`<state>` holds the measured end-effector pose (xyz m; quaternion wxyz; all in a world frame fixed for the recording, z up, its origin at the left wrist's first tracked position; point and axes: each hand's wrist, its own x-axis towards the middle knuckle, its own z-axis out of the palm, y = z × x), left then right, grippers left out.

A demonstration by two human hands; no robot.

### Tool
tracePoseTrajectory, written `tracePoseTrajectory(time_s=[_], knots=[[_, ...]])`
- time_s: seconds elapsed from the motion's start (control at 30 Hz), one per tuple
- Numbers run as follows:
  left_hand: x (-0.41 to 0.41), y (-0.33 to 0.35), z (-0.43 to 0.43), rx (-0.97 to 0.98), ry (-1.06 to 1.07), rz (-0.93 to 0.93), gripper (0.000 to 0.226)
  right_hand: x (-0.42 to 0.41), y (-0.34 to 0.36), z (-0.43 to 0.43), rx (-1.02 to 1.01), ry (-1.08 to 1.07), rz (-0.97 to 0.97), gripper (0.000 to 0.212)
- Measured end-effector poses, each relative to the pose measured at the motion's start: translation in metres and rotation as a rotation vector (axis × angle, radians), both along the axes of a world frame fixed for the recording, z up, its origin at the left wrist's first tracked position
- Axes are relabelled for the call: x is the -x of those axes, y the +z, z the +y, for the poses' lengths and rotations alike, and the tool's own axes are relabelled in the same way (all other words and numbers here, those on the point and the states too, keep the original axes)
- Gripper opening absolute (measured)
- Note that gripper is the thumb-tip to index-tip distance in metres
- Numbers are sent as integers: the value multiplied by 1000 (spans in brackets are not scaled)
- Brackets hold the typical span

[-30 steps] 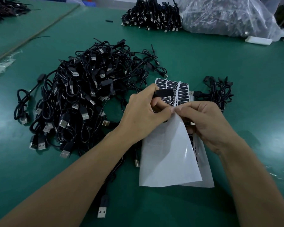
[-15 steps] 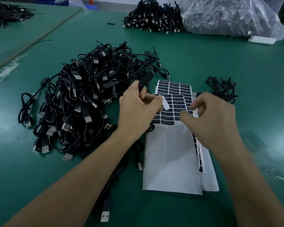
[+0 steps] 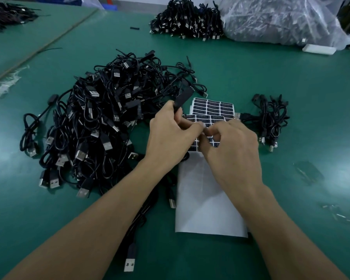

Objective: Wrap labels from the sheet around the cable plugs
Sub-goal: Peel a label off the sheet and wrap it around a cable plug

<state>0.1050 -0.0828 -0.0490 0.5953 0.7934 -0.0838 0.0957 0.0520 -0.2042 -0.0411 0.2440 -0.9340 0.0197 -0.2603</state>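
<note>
At centre over the label sheet (image 3: 214, 109), left hand (image 3: 168, 136) pinches a black plug (image 3: 182, 98) (tip toward 1 o'clock), and right hand (image 3: 232, 144) pinches a small label (image 3: 204, 125) just beside it. Best to square label to plug before pressing round. Green mat (image 3: 291, 87): cable pile (image 3: 101, 122) at 9 o'clock, small bundle (image 3: 271, 120) at 3, plastic bag (image 3: 275, 19) at 1.

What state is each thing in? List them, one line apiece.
left hand: grips the plug.
plug: tilted, held above the table.
right hand: pinches the label.
label: peeled off, between both hands.
label sheet: flat on table, near part bare white.
cable pile: tangled heap, left of sheet.
</note>
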Motion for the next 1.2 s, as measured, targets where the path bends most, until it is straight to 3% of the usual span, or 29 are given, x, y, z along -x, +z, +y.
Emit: tracePoseTrajectory(time_s=[0.57,0.63,0.73,0.87,0.97,1.2], knots=[[2,2,-1,-7,-3,3,39,0,1,2,-7,-34,14,14],[2,2,-1,32,-24,21,35,-1,2,-1,-117,-26,4,10],[0,1,0,104,-68,48,29,-4,3,-8,-489,39,22,24],[0,0,1,104,-144,40,34,-8,6,-13,-910,113,35,27],[1,0,1,99,-184,42,37,-9,6,-13,-1019,165,71,20],[0,0,2,105,-185,34,41,-10,5,-13,-1018,171,73,18]])
